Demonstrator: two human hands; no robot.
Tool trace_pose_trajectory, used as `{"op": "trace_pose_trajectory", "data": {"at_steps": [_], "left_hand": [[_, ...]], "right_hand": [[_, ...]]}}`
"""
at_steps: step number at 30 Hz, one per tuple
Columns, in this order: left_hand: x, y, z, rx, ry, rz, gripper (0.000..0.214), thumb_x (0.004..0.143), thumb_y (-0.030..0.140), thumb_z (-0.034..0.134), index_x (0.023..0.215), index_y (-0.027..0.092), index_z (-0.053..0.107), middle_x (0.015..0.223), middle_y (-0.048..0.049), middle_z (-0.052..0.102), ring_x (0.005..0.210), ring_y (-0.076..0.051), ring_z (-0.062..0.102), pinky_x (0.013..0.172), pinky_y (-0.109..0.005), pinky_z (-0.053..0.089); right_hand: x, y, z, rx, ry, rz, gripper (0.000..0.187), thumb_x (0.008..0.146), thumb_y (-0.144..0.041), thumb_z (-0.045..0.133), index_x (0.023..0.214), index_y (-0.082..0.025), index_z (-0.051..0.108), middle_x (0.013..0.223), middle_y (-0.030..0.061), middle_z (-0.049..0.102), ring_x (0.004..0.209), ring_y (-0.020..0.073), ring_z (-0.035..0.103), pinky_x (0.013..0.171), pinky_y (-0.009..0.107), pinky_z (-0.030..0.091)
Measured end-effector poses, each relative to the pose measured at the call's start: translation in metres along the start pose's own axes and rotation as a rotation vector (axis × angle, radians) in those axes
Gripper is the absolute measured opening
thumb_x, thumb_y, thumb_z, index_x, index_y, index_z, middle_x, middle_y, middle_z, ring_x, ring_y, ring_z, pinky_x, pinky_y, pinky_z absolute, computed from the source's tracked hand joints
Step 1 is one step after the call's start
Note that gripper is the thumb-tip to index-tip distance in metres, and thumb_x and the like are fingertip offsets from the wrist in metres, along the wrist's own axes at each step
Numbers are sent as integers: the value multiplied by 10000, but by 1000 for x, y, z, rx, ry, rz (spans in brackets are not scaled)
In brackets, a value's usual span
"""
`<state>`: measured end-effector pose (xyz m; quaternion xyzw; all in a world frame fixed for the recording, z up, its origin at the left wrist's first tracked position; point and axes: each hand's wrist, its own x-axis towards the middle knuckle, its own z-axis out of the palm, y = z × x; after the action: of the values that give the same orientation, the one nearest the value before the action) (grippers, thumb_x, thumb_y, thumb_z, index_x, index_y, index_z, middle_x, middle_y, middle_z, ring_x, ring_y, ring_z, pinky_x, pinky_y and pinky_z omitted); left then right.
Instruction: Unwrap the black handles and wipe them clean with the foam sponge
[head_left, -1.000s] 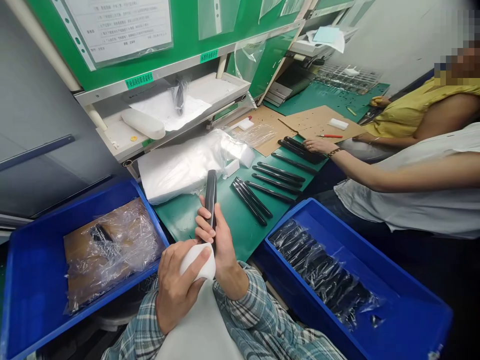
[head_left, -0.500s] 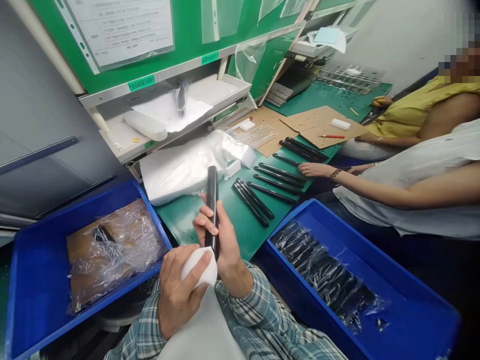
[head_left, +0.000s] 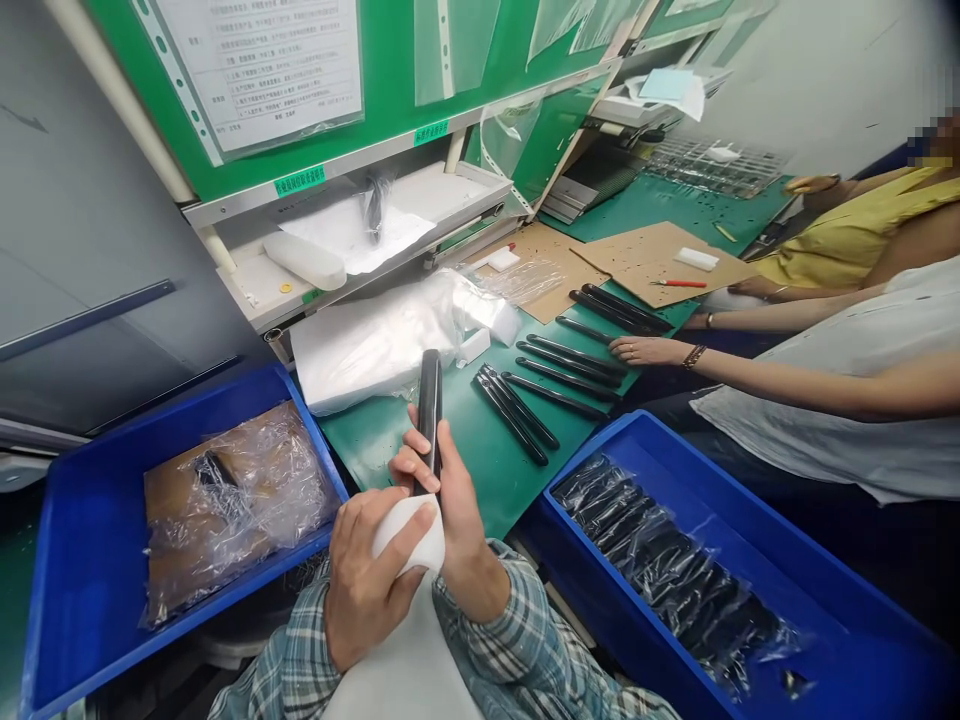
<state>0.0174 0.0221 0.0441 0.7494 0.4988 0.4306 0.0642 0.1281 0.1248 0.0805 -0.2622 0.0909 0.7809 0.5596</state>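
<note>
My right hand (head_left: 457, 510) is wrapped round the lower part of a long glossy black bar (head_left: 430, 400), which stands nearly upright above the green mat (head_left: 465, 440). My left hand (head_left: 367, 585) grips a white sponge block (head_left: 412, 535) and presses it against the bar's lower end. Several more black bars (head_left: 551, 375) lie in rows on the mat to the right.
A blue bin (head_left: 90, 510) with crumpled plastic over brown card sits at left. Another blue bin (head_left: 750, 640) at right holds black bars wrapped in plastic. A co-worker's hand (head_left: 645, 350) rests on the mat by the bars. White foam sheets (head_left: 367, 345) and cardboard (head_left: 645, 255) lie behind.
The co-worker's hand has drawn back from the far bars toward the nearer row. My hands and the bar have stayed together, with the view shifting slightly.
</note>
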Motion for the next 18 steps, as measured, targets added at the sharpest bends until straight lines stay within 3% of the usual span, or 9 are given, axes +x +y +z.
{"op": "trace_pose_trajectory", "data": {"at_steps": [5, 13, 18], "left_hand": [[-4, 1, 0, 14, -7, -19, 439, 1196, 314, 408, 1585, 239, 598, 1402, -157, 660, 1271, -276, 622, 1056, -423, 504], [-7, -1, -1, 35, -4, -58, 409, 1201, 335, 418, 1539, 232, 623, 1425, -151, 641, 1284, -273, 597, 1052, -418, 495], [-8, -1, -2, 17, -5, -38, 398, 1201, 318, 416, 1510, 213, 644, 1426, -153, 632, 1288, -269, 601, 1059, -410, 490]], "right_hand": [[-1, 0, 0, -13, 20, 20, 223, 1012, -328, 841, 1161, -240, 701, 756, -100, 494, 463, 15, 386, 535, 113, 551], [4, 8, -1, -40, 59, 32, 268, 971, -340, 883, 1135, -229, 703, 743, -104, 492, 451, 18, 402, 478, 120, 522], [3, 5, 3, -31, 53, 24, 183, 1045, -354, 798, 1132, -229, 696, 752, -95, 496, 450, 18, 384, 491, 120, 526]]}}
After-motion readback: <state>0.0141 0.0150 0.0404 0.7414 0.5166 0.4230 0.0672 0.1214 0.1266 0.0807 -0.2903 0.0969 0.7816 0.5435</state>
